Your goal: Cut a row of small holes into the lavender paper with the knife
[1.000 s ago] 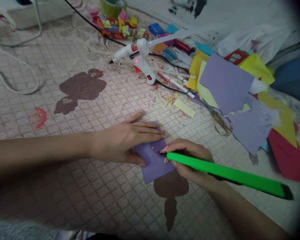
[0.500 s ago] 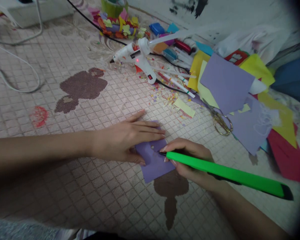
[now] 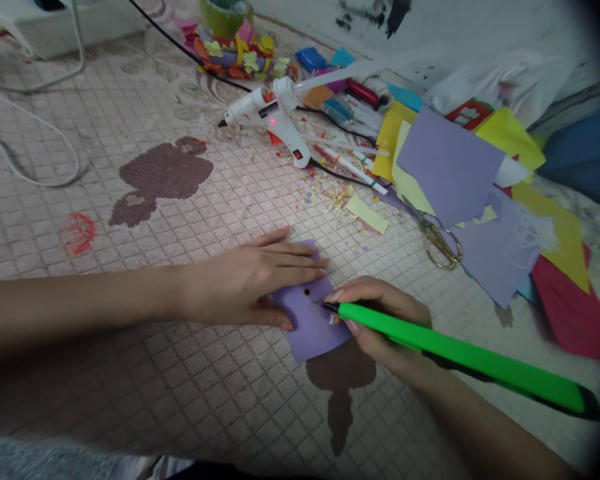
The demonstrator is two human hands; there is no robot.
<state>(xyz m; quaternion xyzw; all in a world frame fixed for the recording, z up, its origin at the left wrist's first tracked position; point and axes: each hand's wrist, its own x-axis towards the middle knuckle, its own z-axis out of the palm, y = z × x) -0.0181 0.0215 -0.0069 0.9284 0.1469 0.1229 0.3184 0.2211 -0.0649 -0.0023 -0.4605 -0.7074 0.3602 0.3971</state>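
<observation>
A small piece of purple paper (image 3: 314, 331) lies on the patterned cloth, with a small dark spot or hole near its middle. My left hand (image 3: 247, 280) lies flat across the paper's left and upper part, fingers stretched out and thumb apart. From the right, my right hand (image 3: 385, 317) grips a green utility knife (image 3: 460, 347) near its dark, narrow tip. That tip is over the paper's right side, just right of the dark spot; I cannot tell whether it touches. The knife's long body slants back toward the lower right.
Beyond my hands rests a white glue gun (image 3: 275, 110), its red light lit and black cord trailing. Scissors (image 3: 440, 243) lie on the right beside purple sheets (image 3: 450, 163) and other coloured paper. Paper scraps (image 3: 330, 193) are scattered nearby. A decorated flower ring (image 3: 237, 57) sits farther back.
My right hand and the knife have shifted slightly right, drawing the tip away from the spot. The spot now looks darker. My left hand stays on the paper.
</observation>
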